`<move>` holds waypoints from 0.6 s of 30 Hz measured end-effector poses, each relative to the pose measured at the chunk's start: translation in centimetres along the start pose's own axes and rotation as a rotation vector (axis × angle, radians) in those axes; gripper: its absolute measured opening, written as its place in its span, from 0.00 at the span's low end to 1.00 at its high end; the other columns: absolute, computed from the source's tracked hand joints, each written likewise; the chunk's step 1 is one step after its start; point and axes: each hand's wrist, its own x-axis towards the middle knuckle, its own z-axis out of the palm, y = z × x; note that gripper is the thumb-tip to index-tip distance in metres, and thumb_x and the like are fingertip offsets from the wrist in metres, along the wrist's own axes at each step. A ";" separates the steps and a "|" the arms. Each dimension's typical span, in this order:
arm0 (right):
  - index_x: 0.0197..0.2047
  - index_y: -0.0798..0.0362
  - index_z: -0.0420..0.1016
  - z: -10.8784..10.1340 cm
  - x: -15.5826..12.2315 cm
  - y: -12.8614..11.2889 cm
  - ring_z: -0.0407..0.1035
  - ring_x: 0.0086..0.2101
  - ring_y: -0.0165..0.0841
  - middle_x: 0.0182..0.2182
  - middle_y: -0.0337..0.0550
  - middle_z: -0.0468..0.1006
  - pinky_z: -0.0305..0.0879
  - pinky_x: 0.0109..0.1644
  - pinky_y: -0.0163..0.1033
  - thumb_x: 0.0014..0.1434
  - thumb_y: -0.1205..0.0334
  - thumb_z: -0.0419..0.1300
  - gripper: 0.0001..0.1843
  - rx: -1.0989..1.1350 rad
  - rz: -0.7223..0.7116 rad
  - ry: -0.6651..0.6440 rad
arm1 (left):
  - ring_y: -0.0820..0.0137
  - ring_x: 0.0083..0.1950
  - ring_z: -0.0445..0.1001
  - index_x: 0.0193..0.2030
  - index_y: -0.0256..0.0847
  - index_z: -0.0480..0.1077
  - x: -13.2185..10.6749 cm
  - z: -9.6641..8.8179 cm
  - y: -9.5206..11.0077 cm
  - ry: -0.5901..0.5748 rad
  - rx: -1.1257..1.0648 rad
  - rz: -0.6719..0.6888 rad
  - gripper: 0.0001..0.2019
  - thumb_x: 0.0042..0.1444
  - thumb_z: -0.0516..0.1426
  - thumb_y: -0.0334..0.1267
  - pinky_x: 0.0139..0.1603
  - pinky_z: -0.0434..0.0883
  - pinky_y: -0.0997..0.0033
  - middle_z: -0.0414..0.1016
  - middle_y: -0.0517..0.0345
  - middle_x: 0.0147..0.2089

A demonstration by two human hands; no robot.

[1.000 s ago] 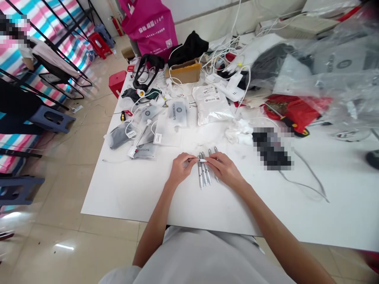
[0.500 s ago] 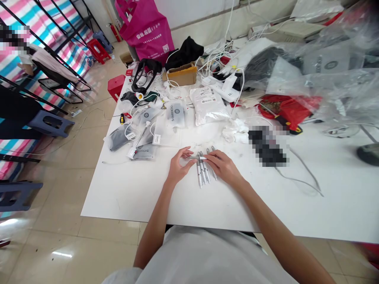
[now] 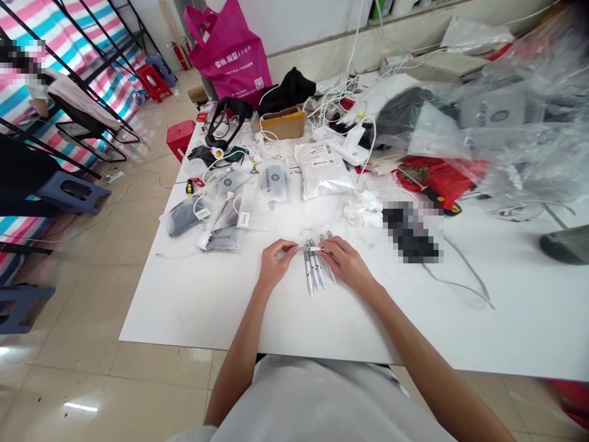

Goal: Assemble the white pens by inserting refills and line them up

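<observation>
Between my two hands, a slim silver-and-white pen (image 3: 309,248) is held crosswise. My left hand (image 3: 276,263) pinches its left end between thumb and fingers. At the other end, my right hand (image 3: 344,261) has its fingers closed on the pen, with part of it hidden by them. Beneath it, several silver pens (image 3: 315,276) lie side by side on the white table (image 3: 221,307), pointing away from me. One of them lies a little apart, partly covered by my right hand.
Plastic-wrapped packets (image 3: 272,181) and a white parcel (image 3: 323,170) lie beyond my hands. Tangled white cables, a power strip (image 3: 352,146) and an open cardboard box (image 3: 279,124) are farther back. A screwdriver (image 3: 439,199) rests on a red bag at the right, beside clear plastic wrap (image 3: 515,129).
My left fingers, spread half a second ago, have closed onto the pen's left end. My right hand keeps its hold. The view has shifted slightly.
</observation>
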 end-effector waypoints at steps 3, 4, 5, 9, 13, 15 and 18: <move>0.56 0.45 0.77 0.0 0.0 0.0 0.78 0.45 0.42 0.47 0.51 0.80 0.78 0.50 0.49 0.76 0.59 0.56 0.11 0.004 -0.002 0.004 | 0.65 0.49 0.80 0.53 0.42 0.80 0.0 -0.1 -0.1 0.014 -0.020 0.018 0.15 0.62 0.69 0.44 0.58 0.75 0.62 0.84 0.52 0.49; 0.56 0.45 0.77 0.0 0.0 0.0 0.78 0.44 0.42 0.47 0.51 0.80 0.78 0.50 0.48 0.76 0.59 0.56 0.11 0.004 -0.002 0.009 | 0.65 0.49 0.80 0.55 0.42 0.79 0.0 -0.1 -0.1 0.014 -0.022 0.012 0.16 0.63 0.68 0.44 0.58 0.76 0.62 0.84 0.51 0.49; 0.56 0.45 0.77 0.0 0.0 0.0 0.78 0.44 0.42 0.46 0.51 0.80 0.78 0.50 0.48 0.76 0.59 0.56 0.11 0.004 -0.001 0.013 | 0.65 0.48 0.81 0.54 0.42 0.79 0.0 -0.1 -0.1 0.009 -0.019 0.002 0.16 0.64 0.68 0.45 0.56 0.76 0.62 0.85 0.51 0.48; 0.55 0.45 0.77 -0.1 0.0 0.0 0.78 0.44 0.42 0.46 0.50 0.80 0.78 0.49 0.48 0.76 0.59 0.56 0.11 0.004 0.000 0.024 | 0.65 0.44 0.80 0.44 0.41 0.82 0.0 -0.1 0.1 -0.032 0.008 -0.001 0.11 0.66 0.66 0.47 0.52 0.77 0.62 0.84 0.52 0.43; 0.55 0.45 0.78 -0.1 0.0 0.0 0.78 0.43 0.41 0.46 0.50 0.80 0.78 0.49 0.48 0.75 0.60 0.56 0.10 0.014 -0.004 0.018 | 0.64 0.47 0.81 0.51 0.41 0.80 0.0 -0.1 0.1 -0.020 -0.012 0.008 0.14 0.64 0.67 0.47 0.56 0.77 0.61 0.85 0.51 0.47; 0.55 0.45 0.78 0.0 0.0 0.0 0.78 0.43 0.42 0.46 0.50 0.80 0.78 0.49 0.48 0.75 0.60 0.57 0.10 0.018 -0.003 0.019 | 0.65 0.44 0.82 0.47 0.41 0.81 0.0 0.0 0.1 -0.031 -0.013 -0.012 0.13 0.66 0.66 0.48 0.52 0.77 0.63 0.85 0.52 0.43; 0.55 0.45 0.78 0.0 0.0 0.0 0.78 0.44 0.42 0.46 0.51 0.80 0.78 0.49 0.49 0.75 0.59 0.57 0.11 0.030 0.006 0.026 | 0.65 0.46 0.81 0.46 0.41 0.81 0.0 0.0 0.0 -0.041 -0.008 -0.006 0.12 0.65 0.67 0.47 0.54 0.77 0.63 0.85 0.51 0.45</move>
